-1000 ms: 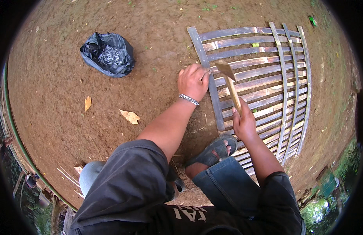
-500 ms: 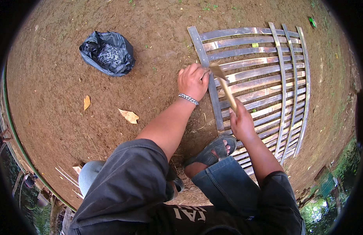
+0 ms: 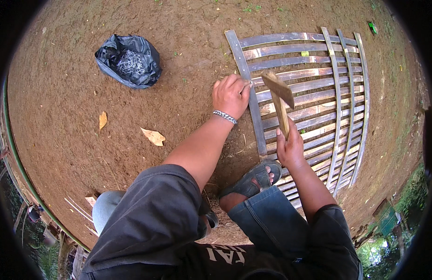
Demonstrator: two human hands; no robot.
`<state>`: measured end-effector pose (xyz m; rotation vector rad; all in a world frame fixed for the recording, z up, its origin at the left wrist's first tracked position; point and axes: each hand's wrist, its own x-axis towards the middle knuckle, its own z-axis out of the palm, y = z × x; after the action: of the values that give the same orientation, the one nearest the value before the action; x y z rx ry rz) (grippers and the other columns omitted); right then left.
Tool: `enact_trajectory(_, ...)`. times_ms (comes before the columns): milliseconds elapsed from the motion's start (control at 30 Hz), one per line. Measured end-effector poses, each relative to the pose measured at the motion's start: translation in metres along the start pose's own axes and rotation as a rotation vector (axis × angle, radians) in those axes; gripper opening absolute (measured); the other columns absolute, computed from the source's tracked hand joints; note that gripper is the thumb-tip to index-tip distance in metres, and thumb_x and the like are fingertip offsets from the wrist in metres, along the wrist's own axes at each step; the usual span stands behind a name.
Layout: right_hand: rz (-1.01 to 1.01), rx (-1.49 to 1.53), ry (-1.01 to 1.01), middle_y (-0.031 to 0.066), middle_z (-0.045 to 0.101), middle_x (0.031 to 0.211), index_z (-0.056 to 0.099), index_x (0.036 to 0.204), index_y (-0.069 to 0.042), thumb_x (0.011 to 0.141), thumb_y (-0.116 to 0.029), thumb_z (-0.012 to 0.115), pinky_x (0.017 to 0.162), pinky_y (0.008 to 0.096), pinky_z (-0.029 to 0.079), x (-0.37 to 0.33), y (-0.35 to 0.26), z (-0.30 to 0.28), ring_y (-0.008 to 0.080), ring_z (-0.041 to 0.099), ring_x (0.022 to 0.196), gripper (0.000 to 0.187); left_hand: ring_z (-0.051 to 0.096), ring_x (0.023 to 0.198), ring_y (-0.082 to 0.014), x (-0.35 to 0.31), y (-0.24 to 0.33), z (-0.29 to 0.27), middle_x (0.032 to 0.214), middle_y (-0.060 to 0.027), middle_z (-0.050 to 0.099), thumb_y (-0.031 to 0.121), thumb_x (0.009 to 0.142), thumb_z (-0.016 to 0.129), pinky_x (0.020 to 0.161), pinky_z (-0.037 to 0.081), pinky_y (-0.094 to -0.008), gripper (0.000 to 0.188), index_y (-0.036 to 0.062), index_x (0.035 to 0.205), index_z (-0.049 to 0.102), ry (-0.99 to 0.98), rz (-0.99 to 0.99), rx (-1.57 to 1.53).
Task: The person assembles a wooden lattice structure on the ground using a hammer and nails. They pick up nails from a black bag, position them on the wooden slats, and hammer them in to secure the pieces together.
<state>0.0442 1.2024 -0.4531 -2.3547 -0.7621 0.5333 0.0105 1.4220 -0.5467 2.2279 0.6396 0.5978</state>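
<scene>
My right hand (image 3: 291, 145) is closed around the wooden handle of a hatchet (image 3: 282, 100). Its broad brown head is raised over the bamboo slats, a little to the right of my other hand. My left hand (image 3: 231, 94) rests at the left edge of a slatted bamboo panel (image 3: 314, 86), with thumb and fingers pinched against the long edge strip (image 3: 256, 122). Whatever sits between those fingertips is too small to make out. Across the panel's right part run several upright strips (image 3: 335, 88). My right sandalled foot (image 3: 253, 181) is at the panel's lower left corner.
An open black plastic bag (image 3: 127, 60) holding many nails stands on the bare soil at upper left. Dry leaves (image 3: 153, 136) lie below it. Thin pale sticks (image 3: 79, 209) are at lower left, and a small green object (image 3: 372, 27) lies at the far right.
The hatchet has lifted from beside my left fingers, up and to the right, its head now turned more into view. My left hand stays at nearly the same spot.
</scene>
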Motion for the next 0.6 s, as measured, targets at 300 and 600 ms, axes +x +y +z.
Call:
enact_trajectory(300, 0.143, -0.027, -0.087, 0.0308, 0.066, 0.112, 0.049, 0.138, -0.001, 0.097, -0.013, 0.059, 0.086, 0.0529, 0.052, 0.006, 0.002, -0.011, 0.0507, 0.064, 0.101, 0.044, 0.065, 0.086, -0.0251, -0.001, 0.001, -0.005, 0.092, -0.0069, 0.066, 0.012, 0.081, 0.074, 0.080, 0.048, -0.0381, 0.007, 0.0086, 0.087, 0.076, 0.009, -0.057, -0.172)
enact_trajectory(600, 0.151, 0.109, -0.064, 0.0307, 0.064, 0.115, 0.049, 0.138, 0.001, 0.097, -0.011, 0.057, 0.089, 0.0506, 0.052, 0.004, 0.001, -0.014, 0.0502, 0.063, 0.106, 0.044, 0.043, 0.137, -0.0332, 0.115, -0.017, 0.005, 0.139, -0.0167, 0.053, 0.023, 0.099, 0.052, 0.118, 0.026, -0.0517, 0.040, 0.0104, 0.137, 0.056, -0.032, 0.167, 0.210)
